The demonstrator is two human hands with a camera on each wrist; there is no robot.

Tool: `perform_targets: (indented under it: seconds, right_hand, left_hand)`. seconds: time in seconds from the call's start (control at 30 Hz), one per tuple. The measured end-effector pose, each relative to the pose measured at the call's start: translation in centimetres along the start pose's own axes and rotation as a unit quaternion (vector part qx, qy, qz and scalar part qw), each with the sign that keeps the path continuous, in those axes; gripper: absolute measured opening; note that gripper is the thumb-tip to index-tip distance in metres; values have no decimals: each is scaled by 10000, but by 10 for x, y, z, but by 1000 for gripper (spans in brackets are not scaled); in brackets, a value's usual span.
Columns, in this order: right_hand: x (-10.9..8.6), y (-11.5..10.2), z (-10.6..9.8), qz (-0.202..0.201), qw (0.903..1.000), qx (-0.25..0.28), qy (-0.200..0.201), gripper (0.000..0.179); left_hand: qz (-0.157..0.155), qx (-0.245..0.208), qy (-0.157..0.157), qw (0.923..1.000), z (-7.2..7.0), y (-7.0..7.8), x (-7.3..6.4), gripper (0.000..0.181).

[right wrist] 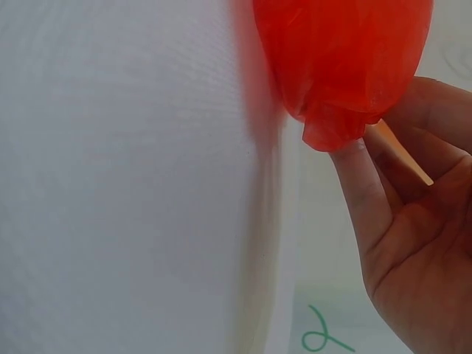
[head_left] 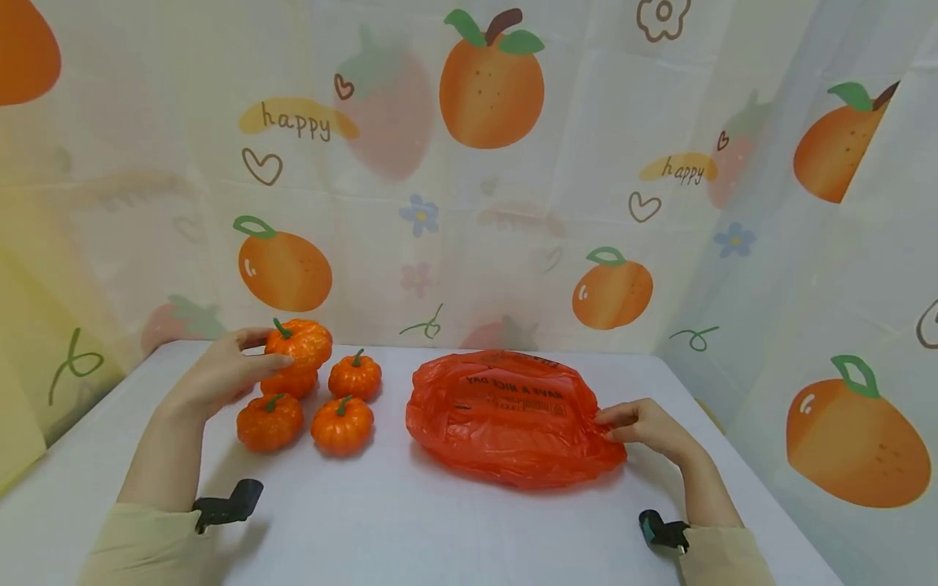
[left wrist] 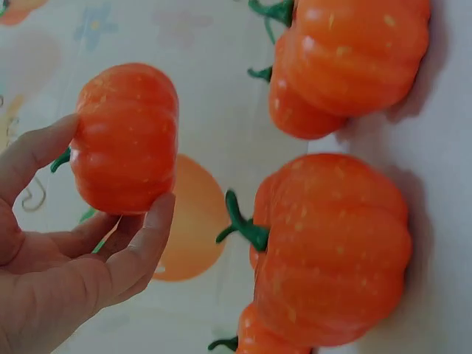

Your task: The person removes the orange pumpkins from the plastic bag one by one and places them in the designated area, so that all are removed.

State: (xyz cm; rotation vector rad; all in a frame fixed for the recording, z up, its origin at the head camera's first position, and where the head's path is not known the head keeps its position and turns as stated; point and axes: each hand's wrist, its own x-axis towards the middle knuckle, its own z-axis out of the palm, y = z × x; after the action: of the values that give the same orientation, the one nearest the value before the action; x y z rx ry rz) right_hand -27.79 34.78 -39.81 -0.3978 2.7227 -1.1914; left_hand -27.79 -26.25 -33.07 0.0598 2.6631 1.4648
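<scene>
My left hand [head_left: 223, 370] grips a small orange toy pumpkin [head_left: 306, 342] with a green stem, between thumb and fingers. In the left wrist view that pumpkin [left wrist: 127, 140] is raised off the table. Just beneath it in the head view sits another pumpkin [head_left: 291, 384], partly covered. Around it stand three more: a front left pumpkin [head_left: 268, 425], a front right pumpkin [head_left: 343, 427] and a back right pumpkin [head_left: 355, 378]. On the right, my right hand [head_left: 648, 427] pinches the gathered end of a red plastic bag [head_left: 506, 423]. Whatever the bag contains cannot be seen.
A white-covered table [head_left: 352, 521] carries everything. Behind it hangs a curtain [head_left: 469, 212] printed with fruit, which continues along the right side. A black wrist camera [head_left: 229, 505] is strapped to the left wrist, and another camera [head_left: 662, 531] to the right.
</scene>
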Motion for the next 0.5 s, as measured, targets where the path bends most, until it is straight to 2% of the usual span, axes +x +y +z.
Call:
perform_targets:
  seconds: [0.13,0.23,0.37,0.43,0.5]
  right_hand:
    - [0,0,0,23,10000,21,10,30]
    - [1,-1,0,37,10000,19,9,30]
    - [1,-1,1,80,10000,12,24,30]
    - [0,-1,1,101,9999,22,26,30]
    - [0,0,1,111,9999,34,25,31]
  left_hand:
    - [172,164,0,9997,-13,-13,-3,88]
    - [402,-219,-123,9989,-22,-22,-6,84]
    - [771,-468,-229,9957,-34,-35,-11,76]
    - [924,-554,-211,9940,-41,-42,-13,65]
    - [990,-943,-220,9904,-47,-50,-14,47]
